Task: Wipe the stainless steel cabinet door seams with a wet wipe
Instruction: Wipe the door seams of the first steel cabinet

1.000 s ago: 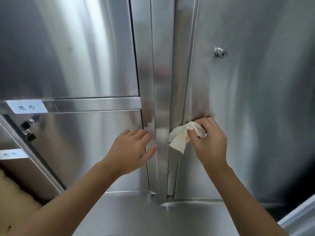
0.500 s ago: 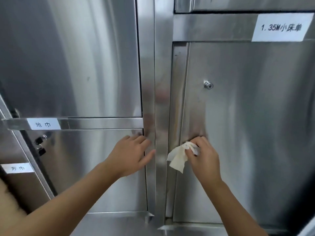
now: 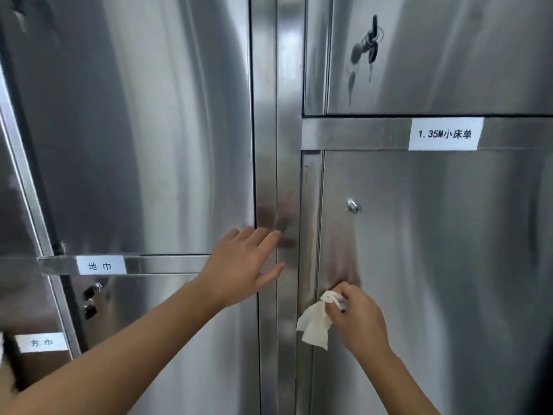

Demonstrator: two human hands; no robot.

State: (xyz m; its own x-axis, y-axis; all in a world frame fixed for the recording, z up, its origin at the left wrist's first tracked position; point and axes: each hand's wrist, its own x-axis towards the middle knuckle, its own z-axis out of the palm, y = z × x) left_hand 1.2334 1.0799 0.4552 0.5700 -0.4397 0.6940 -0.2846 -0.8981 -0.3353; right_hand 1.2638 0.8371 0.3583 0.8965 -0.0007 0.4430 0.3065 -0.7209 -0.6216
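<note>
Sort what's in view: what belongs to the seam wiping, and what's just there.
Job: wipe in the right hand; door seam; left hand flat on the frame.

Just there: keys; lock; labels.

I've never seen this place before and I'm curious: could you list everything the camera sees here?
Brushed stainless steel cabinet doors: several, silver, filling the view.
Vertical door seam strip: one, silver with brownish streaks, centre right.
White paper labels with black print: three, on the horizontal rails.
Round keyhole lock: one, silver, lower right door.
Bunch of dark keys: one, hanging in the upper right door.
Crumpled white wet wipe: one, at the seam.
Left hand: open, flat on the centre post.
Right hand: grip on the wipe.
</note>
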